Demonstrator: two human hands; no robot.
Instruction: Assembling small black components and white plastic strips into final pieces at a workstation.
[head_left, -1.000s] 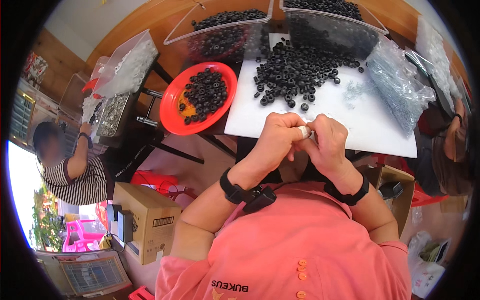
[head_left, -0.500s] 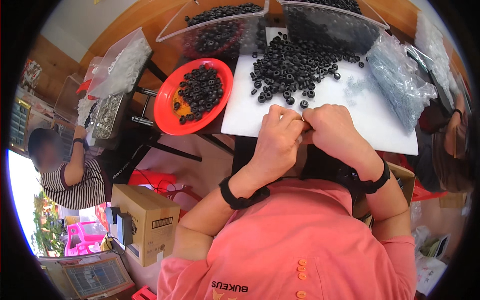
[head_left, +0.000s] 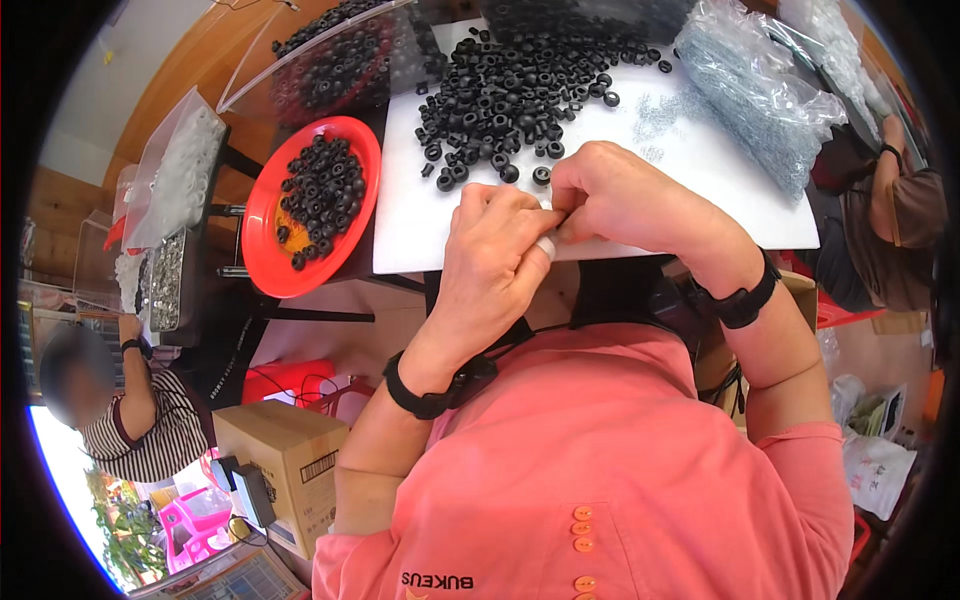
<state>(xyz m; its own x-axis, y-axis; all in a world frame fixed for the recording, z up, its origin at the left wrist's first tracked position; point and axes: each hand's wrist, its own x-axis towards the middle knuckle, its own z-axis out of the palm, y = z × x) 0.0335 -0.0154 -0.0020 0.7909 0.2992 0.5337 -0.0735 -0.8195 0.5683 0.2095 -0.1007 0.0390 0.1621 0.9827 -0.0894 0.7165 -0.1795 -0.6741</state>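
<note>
My left hand (head_left: 492, 268) and my right hand (head_left: 630, 198) meet over the front edge of a white board (head_left: 408, 235). Both have bent, closed fingers, and their fingertips press together. Whatever lies between them is hidden or too small to name. A white wrap (head_left: 545, 247) shows on my left thumb. Just beyond the fingers, a single round black part with a hole (head_left: 542, 176) lies on the board. It is at the near side of a heap of small black plastic parts (head_left: 510, 100). To the left, a red plate (head_left: 262, 262) holds more round black parts (head_left: 325, 185).
A clear plastic bag of small greyish pieces (head_left: 750, 110) lies at the board's right. Clear bins (head_left: 330, 60) of black parts stand behind. Left are a tray of metal pieces (head_left: 170, 280) and a seated person (head_left: 150, 420); another person (head_left: 890, 230) sits right. A cardboard box (head_left: 285, 460) stands lower left.
The view has shifted, so the board, heap and plate appear farther left. My hands stay together at the board's front edge, and my wrapped left thumb now shows more clearly.
</note>
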